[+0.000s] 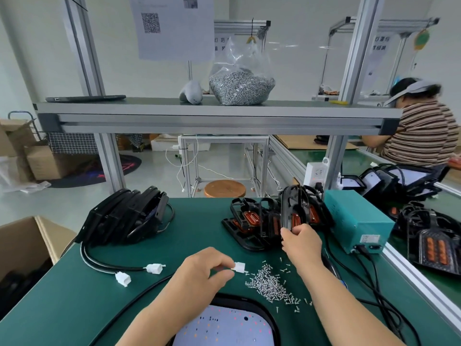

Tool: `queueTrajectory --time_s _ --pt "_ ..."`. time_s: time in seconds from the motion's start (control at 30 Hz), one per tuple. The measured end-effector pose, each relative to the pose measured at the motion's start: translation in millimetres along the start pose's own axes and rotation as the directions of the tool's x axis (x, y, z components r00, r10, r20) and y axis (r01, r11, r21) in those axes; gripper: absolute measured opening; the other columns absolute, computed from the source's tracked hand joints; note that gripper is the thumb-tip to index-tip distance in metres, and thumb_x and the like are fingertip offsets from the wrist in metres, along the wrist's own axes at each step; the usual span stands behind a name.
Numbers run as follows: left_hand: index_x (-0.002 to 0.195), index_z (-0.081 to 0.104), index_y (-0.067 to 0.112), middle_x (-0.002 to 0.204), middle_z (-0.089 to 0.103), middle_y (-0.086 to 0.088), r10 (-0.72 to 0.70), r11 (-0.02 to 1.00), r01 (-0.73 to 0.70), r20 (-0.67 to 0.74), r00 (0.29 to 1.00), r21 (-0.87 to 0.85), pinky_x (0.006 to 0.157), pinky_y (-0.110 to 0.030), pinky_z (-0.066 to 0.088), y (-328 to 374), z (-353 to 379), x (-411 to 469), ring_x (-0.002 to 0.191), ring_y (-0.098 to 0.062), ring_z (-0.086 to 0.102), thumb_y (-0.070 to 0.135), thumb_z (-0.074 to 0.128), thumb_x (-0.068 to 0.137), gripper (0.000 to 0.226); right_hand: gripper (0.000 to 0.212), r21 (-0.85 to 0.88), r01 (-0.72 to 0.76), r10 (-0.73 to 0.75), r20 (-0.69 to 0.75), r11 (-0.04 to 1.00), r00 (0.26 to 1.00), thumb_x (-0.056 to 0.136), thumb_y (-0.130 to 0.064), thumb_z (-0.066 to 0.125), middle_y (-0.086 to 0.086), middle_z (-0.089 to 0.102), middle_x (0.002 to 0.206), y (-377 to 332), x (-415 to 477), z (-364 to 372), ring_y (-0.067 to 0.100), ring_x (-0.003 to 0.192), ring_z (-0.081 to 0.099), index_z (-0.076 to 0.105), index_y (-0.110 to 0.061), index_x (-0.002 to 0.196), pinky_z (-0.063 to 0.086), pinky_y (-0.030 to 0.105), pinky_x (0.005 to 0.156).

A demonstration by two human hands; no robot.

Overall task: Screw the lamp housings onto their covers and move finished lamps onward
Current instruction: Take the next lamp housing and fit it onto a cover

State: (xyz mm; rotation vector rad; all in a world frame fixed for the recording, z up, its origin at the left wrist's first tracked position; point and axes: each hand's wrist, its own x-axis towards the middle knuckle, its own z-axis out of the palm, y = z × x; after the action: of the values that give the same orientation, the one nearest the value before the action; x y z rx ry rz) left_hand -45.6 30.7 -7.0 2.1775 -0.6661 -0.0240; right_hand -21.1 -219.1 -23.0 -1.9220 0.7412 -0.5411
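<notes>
Open green worktop [199,221] lies ahead of my left fingers [223,276], loose screws [268,283] just right of them, the lamp cover [224,325] at the near edge beneath. They pinch a white connector [238,266]; my right fingers [290,232], with a teal box [356,218] close on their right, grip an upright black housing [287,206].

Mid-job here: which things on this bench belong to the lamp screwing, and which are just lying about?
Job: left hand pinching white connector; right hand gripping black housing; loose screws; lamp at front edge; stacked lamps.
Lying about: wooden stool; cardboard box; tablet on shelf.
</notes>
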Motion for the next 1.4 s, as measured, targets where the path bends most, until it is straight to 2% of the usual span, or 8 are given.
queueTrajectory --time_s 0.13,0.33,0.47,0.67,0.83,1.0,1.23,1.4 --pt "0.092 0.068 0.047 0.097 0.065 0.03 -0.045 0.994 0.034 -0.108 0.993 -0.1 0.074 -0.009 0.042 20.9 -0.1 8.8 0.091 0.007 0.06 0.036 0.062 0.091 0.012 0.007 0.393 0.017 -0.037 0.044 0.919 0.998 0.092 -0.014 0.068 0.004 0.07 0.074 -17.0 -39.0 -10.5 0.008 0.057 0.068 0.061 -0.016 0.092 0.058 0.03 0.065" --pt "0.102 0.066 0.038 0.096 0.069 0.031 -0.19 0.899 0.074 -0.231 0.954 -0.432 0.093 -0.022 0.048 54.6 -8.6 21.5 0.092 0.016 0.06 0.039 0.057 0.095 0.011 0.006 0.669 -0.165 -0.209 0.442 0.725 0.872 0.095 0.003 0.063 0.007 0.065 0.083 -36.8 -108.4 2.3 0.016 0.065 0.071 0.063 -0.001 0.1 0.059 0.025 0.063" --pt "0.117 0.063 0.033 0.108 0.071 0.02 -0.153 0.825 0.042 -0.15 0.977 -0.564 0.1 -0.032 0.048 56.1 -22.7 9.5 0.105 0.003 0.064 0.059 0.059 0.077 0.047 0.013 0.658 -0.188 -0.317 0.569 0.73 0.759 0.096 0.006 0.06 -0.008 0.067 0.072 -38.7 -128.3 6.0 0.019 0.072 0.072 0.063 -0.007 0.095 0.059 0.027 0.07" --pt "0.118 0.064 0.046 0.12 0.066 0.017 -0.132 0.89 0.035 -0.183 0.974 -0.455 0.103 -0.026 0.039 47.0 -30.4 -4.8 0.12 0.006 0.052 0.047 0.072 0.068 0.05 0.013 0.63 -0.127 -0.374 0.598 0.766 0.709 0.097 0.003 0.06 0.007 0.065 0.084 -43.0 -144.2 5.6 0.018 0.076 0.072 0.061 -0.008 0.092 0.059 0.028 0.077" --pt "0.11 0.07 0.036 0.108 0.073 0.009 -0.091 0.855 0.008 -0.134 0.987 -0.519 0.096 -0.027 0.049 39.3 -37.5 -15.9 0.107 -0.007 0.066 0.043 0.082 0.058 0.054 0.018 0.588 -0.106 -0.369 0.626 0.802 0.688 0.096 0.006 0.06 -0.001 0.062 0.077 -43.1 -160.7 8.6 0.014 0.072 0.072 0.056 -0.009 0.087 0.059 0.026 0.074" --pt "0.109 0.069 0.047 0.113 0.07 0.011 -0.057 0.935 0.033 -0.057 0.997 -0.353 0.1 -0.032 0.049 30.0 -48.3 -27.0 0.105 -0.005 0.066 0.048 0.083 0.053 0.057 0.017 0.449 -0.073 -0.309 0.714 0.89 0.628 0.092 0.008 0.064 -0.003 0.068 0.075 -43.2 -158.8 -1.9 0.015 0.076 0.072 0.063 -0.008 0.09 0.059 0.026 0.077" --pt "0.109 0.062 0.061 0.124 0.042 0.038 -0.067 0.989 0.028 0.272 0.96 0.145 0.098 -0.014 0.035 16.5 -67.8 -42.4 0.113 0.015 0.045 0.047 0.084 0.056 0.059 0.019 0.18 -0.158 0.045 0.511 0.971 0.859 0.095 0.012 0.049 0.01 0.063 0.073 -17.9 -114.6 -18.1 0.009 0.052 0.057 0.065 0.002 0.095 0.049 0.017 0.05" --pt "0.111 0.058 0.063 0.121 0.036 0.043 -0.101 0.968 -0.025 0.478 0.873 0.251 0.082 -0.002 0.032 22.6 -51.3 -46.8 0.103 0.025 0.04 0.046 0.084 0.064 0.056 0.021 0.095 -0.129 0.074 0.446 0.987 0.892 0.097 -0.01 0.053 0.0 0.062 0.077 -0.7 -107.0 -6.0 0.014 0.072 0.053 0.072 -0.014 0.09 0.046 0.026 0.069"
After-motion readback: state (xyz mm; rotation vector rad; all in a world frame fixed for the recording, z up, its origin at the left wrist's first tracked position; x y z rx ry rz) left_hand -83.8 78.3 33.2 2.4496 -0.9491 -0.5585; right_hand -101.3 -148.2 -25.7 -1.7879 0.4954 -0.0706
